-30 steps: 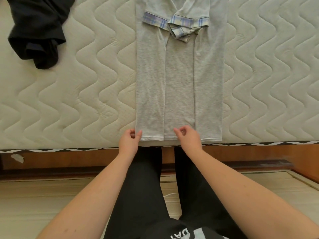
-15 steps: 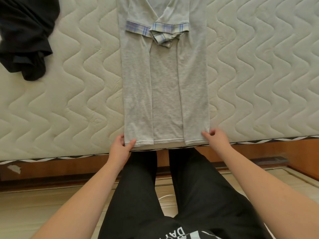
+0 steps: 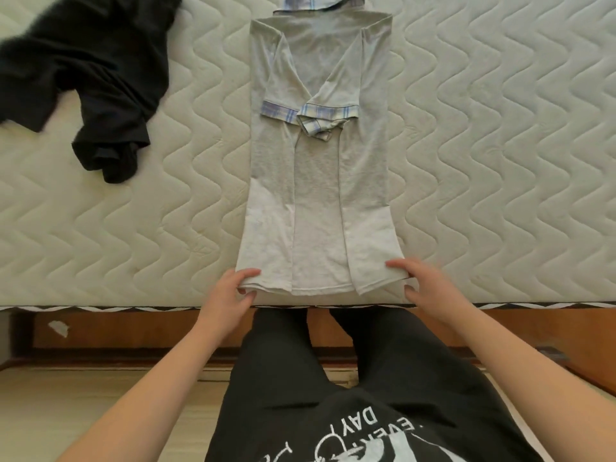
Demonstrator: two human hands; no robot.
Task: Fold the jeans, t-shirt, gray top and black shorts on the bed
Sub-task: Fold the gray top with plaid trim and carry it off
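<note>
Gray top (image 3: pixel 316 181): lies flat on the bed, long axis running away from the person, both side panels turned in over the middle; the two short sleeves, edged in plaid, cross near the far end; a plaid collar shows at the far edge.
Hem of gray top: at the near edge of the bed, its two corners slightly lifted.
Left hand (image 3: pixel 230 295): at the near left corner of the hem, thumb on top and fingers curled beneath, pinching the cloth.
Right hand (image 3: pixel 423 288): at the near right corner of the hem, thumb over the cloth and fingers below, pinching it.
Black shorts (image 3: pixel 90 71): crumpled in a heap at the far left of the bed, well apart from the gray top.
Bed (image 3: pixel 500 161): bare quilted mattress, cream with a wavy stitch, on a wooden frame.
Person: stands at the near side of the bed in black clothing with white print.
Floor (image 3: pixel 66 411): pale boards beneath the frame.
</note>
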